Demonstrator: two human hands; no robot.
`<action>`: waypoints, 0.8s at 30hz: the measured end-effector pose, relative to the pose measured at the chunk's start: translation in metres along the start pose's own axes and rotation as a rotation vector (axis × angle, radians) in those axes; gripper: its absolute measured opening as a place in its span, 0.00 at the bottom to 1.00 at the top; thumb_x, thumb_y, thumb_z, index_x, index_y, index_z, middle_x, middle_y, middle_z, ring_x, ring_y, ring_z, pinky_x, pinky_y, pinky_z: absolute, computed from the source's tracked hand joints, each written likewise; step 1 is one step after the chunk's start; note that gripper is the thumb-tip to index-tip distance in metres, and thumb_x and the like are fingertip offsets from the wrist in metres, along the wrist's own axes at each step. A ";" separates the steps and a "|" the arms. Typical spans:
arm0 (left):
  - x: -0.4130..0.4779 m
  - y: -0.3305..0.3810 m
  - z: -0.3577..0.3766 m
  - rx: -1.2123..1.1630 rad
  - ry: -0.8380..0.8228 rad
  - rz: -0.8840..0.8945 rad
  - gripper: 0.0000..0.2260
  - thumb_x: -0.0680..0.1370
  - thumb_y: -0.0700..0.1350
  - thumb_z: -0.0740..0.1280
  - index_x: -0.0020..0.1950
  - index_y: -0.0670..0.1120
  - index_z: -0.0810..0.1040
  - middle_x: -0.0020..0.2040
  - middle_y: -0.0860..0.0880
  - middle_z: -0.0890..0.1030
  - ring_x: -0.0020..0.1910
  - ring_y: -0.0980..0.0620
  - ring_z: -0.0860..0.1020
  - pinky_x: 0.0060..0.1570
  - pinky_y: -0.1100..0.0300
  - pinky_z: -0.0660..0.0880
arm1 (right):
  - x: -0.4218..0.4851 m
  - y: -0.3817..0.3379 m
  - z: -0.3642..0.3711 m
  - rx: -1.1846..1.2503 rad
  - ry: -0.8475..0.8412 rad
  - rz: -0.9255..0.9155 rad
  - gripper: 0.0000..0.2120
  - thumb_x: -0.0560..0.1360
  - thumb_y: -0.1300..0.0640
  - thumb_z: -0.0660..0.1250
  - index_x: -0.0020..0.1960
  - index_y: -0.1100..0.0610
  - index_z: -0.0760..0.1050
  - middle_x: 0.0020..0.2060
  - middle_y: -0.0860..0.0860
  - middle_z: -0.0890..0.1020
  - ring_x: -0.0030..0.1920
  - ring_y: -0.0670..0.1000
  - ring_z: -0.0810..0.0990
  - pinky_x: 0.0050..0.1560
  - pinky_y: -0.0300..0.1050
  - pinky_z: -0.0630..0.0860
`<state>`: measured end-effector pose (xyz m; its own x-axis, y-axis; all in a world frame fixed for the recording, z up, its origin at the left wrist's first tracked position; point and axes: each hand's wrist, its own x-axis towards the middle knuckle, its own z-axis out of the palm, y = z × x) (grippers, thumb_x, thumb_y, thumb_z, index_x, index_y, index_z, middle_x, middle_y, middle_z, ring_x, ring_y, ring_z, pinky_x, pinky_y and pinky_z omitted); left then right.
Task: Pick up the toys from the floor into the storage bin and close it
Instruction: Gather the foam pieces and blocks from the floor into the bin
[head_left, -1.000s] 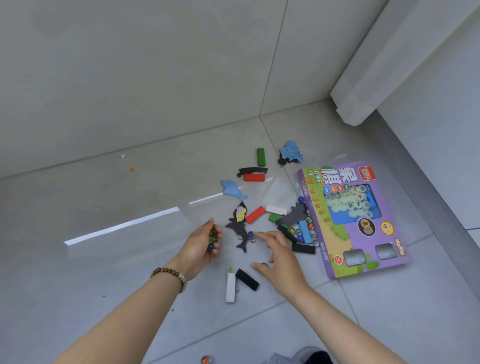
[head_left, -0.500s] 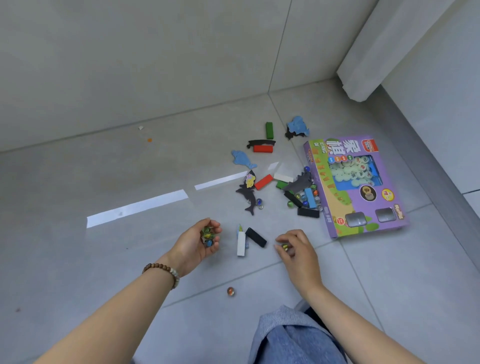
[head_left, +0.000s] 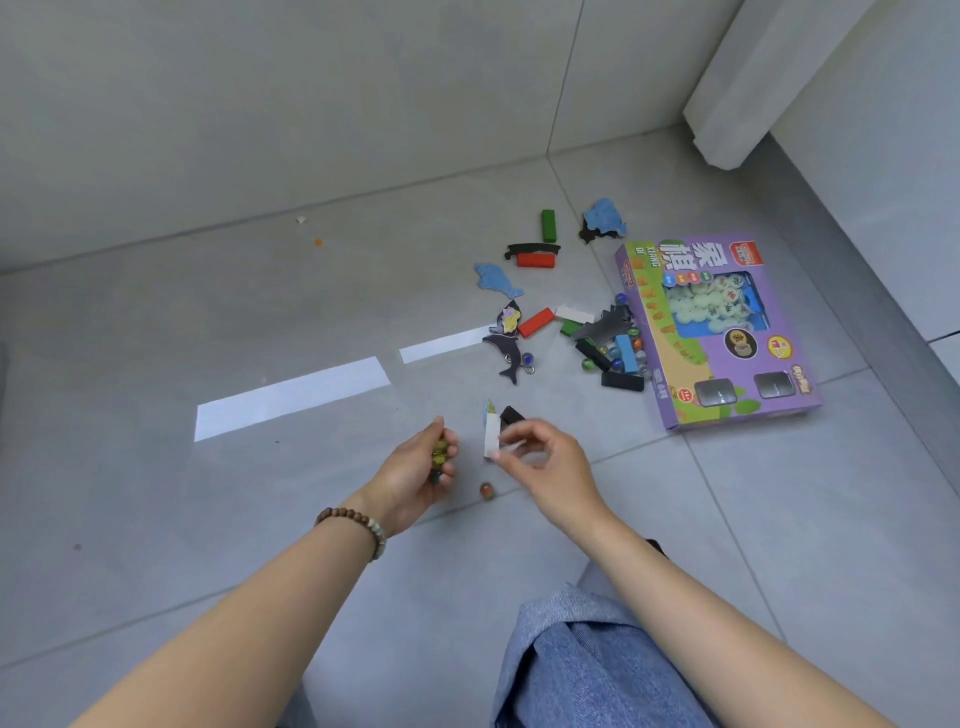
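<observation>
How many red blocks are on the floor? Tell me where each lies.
2. One red block lies against the black curved piece; the other lies beside the dark shark cutout. The pile by the purple box could hide more.

A string of round brown beads (head_left: 353, 522), with a few pale ones, sits on the wrist just behind the left hand (head_left: 415, 467). Blue jeans (head_left: 587, 660) cover the leg under the right hand (head_left: 550, 462).

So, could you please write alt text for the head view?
A person's left hand holds marbles, the right hand hovering beside it, above a grey floor strewn with blocks, animal cutouts and a purple game box.
</observation>
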<state>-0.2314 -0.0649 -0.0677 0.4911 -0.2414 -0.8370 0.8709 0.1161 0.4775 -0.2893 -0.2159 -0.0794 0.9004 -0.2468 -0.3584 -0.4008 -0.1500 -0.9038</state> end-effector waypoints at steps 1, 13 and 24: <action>0.000 -0.001 -0.005 0.055 0.026 0.027 0.15 0.81 0.52 0.57 0.38 0.46 0.69 0.32 0.51 0.69 0.22 0.58 0.65 0.21 0.70 0.64 | -0.004 0.008 0.002 -0.049 -0.062 0.019 0.09 0.68 0.62 0.75 0.45 0.54 0.78 0.41 0.45 0.79 0.37 0.40 0.75 0.43 0.30 0.70; 0.004 -0.008 -0.015 -0.108 -0.065 -0.008 0.14 0.82 0.48 0.56 0.47 0.41 0.76 0.48 0.42 0.80 0.44 0.50 0.80 0.44 0.60 0.81 | -0.011 -0.004 0.028 -0.068 -0.021 -0.072 0.07 0.69 0.59 0.74 0.45 0.53 0.78 0.39 0.43 0.81 0.37 0.40 0.75 0.39 0.29 0.68; 0.004 0.001 -0.008 0.009 0.104 0.021 0.16 0.81 0.54 0.58 0.36 0.47 0.69 0.30 0.52 0.68 0.24 0.57 0.66 0.19 0.69 0.61 | 0.032 0.009 0.025 -0.455 0.190 0.113 0.30 0.65 0.48 0.76 0.61 0.57 0.69 0.58 0.51 0.70 0.61 0.51 0.68 0.61 0.45 0.68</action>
<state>-0.2287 -0.0583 -0.0730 0.5091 -0.1372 -0.8497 0.8603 0.1112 0.4975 -0.2596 -0.2007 -0.1045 0.8175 -0.4492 -0.3604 -0.5650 -0.5044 -0.6530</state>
